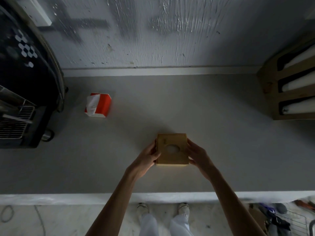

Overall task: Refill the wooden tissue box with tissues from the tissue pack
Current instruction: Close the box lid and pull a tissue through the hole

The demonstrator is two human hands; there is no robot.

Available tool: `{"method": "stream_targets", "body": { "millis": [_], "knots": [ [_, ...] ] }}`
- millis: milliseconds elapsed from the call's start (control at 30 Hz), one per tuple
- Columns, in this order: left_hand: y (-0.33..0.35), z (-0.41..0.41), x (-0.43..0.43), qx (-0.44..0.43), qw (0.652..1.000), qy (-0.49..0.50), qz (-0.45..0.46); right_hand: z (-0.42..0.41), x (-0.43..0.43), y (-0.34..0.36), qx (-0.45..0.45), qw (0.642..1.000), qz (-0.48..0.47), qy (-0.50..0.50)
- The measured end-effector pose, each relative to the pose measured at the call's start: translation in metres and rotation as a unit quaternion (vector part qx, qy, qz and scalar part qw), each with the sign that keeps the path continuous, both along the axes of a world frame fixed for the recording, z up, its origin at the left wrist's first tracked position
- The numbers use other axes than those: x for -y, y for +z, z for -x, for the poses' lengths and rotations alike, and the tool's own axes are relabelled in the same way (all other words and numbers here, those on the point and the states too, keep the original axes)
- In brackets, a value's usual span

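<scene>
Now both hands, left hand (148,157), right hand (199,156), gripping wooden tissue box (172,149) sides

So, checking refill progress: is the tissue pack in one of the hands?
No, the left hand and right hand grip the wooden tissue box, while the tissue pack lies apart on the counter.

A grey countertop (221,133) with a white front edge (51,199) runs beneath a rough, white-plastered wall (170,31). At its left end stands a black appliance (25,74) with a wire rack (15,123) at its front. At the right end, a wooden holder (269,92) keeps three white rolls (298,82) in stacked slots. A wire basket (296,220) sits on the pale floor (68,218) below, far right.
</scene>
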State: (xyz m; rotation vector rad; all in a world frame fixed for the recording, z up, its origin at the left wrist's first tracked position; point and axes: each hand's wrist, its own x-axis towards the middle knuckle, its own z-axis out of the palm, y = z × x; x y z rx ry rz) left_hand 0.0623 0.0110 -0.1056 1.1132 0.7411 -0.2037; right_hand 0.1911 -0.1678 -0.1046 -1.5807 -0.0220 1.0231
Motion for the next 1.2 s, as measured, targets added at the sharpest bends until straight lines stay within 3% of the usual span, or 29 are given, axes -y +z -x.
{"method": "stream_targets", "body": {
  "millis": [333,600,667,733,800,867,967,1067,1200],
  "knots": [
    [-0.005,-0.004,0.001,-0.010,0.989,-0.022,-0.144,-0.003,-0.004,-0.004,0.007,1.000,0.004,-0.023],
    [-0.010,-0.012,0.010,-0.022,0.963,-0.026,-0.268,0.003,-0.003,-0.014,0.215,0.972,0.089,0.036],
    [-0.007,-0.013,0.017,-0.028,0.935,-0.063,-0.349,0.009,0.002,-0.010,0.310,0.927,0.187,0.097],
    [-0.005,-0.009,0.030,0.005,0.870,-0.110,-0.481,0.022,0.004,-0.006,0.421,0.856,0.260,0.150],
    [-0.008,0.001,0.047,0.067,0.786,-0.134,-0.600,0.038,0.004,-0.004,0.515,0.802,0.253,0.169],
    [-0.018,0.014,0.059,0.080,0.744,-0.146,-0.647,0.048,0.006,-0.008,0.550,0.774,0.253,0.187],
    [-0.029,0.029,0.066,0.036,0.717,-0.154,-0.679,0.056,0.012,-0.020,0.568,0.746,0.275,0.213],
    [-0.031,0.032,0.067,0.008,0.692,-0.164,-0.703,0.058,0.012,-0.029,0.558,0.751,0.285,0.208],
    [-0.029,0.025,0.075,-0.036,0.717,-0.150,-0.680,0.061,0.012,-0.033,0.535,0.773,0.274,0.203]
  ]
}}
